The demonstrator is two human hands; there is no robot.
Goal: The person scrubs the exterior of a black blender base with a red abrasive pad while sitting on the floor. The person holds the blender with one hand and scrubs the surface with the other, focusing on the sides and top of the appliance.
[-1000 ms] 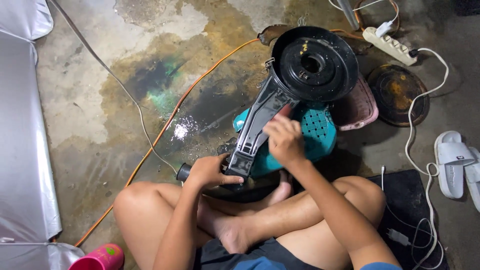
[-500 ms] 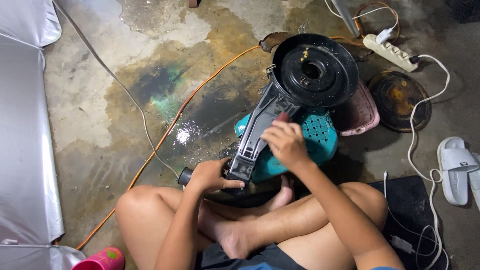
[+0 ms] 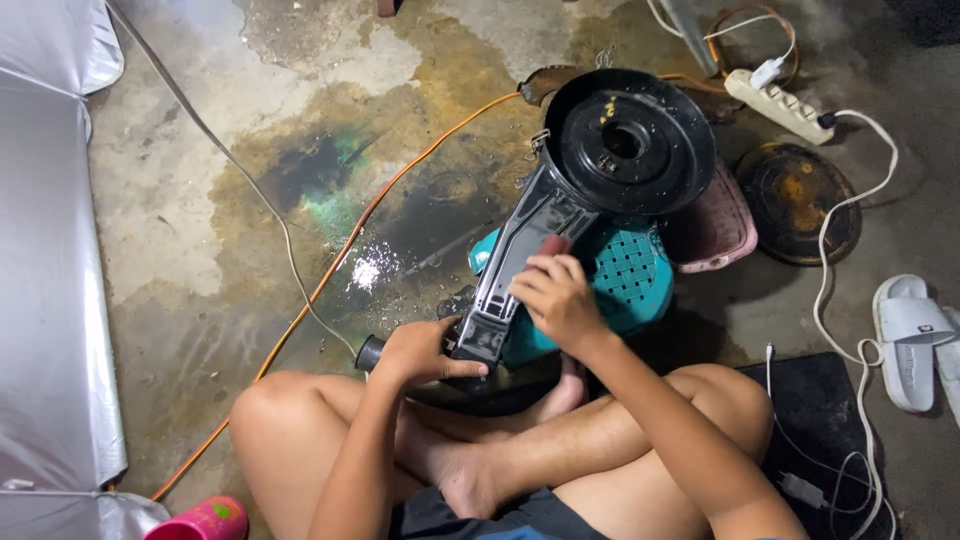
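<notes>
Sitting: a person is cross-legged on stained concrete, both hands on a black plastic machine housing with a long neck and round disc-shaped head [image 3: 560,200].
Left hand: the left hand [image 3: 425,350] is wrapped around the near end of the housing, fingers curled closed on it, beside a short black cylindrical stub [image 3: 369,352].
Right hand: the right hand [image 3: 560,300] lies on the neck, fingertips pressing a small reddish-brown block [image 3: 553,246] against it.
Housing: it rests tilted across a teal perforated plastic stool [image 3: 625,285], its head farthest from the person.
Around: a pink plastic basin [image 3: 715,230], an orange cable [image 3: 330,280], a white power strip [image 3: 780,105], white slide sandals [image 3: 915,335].
</notes>
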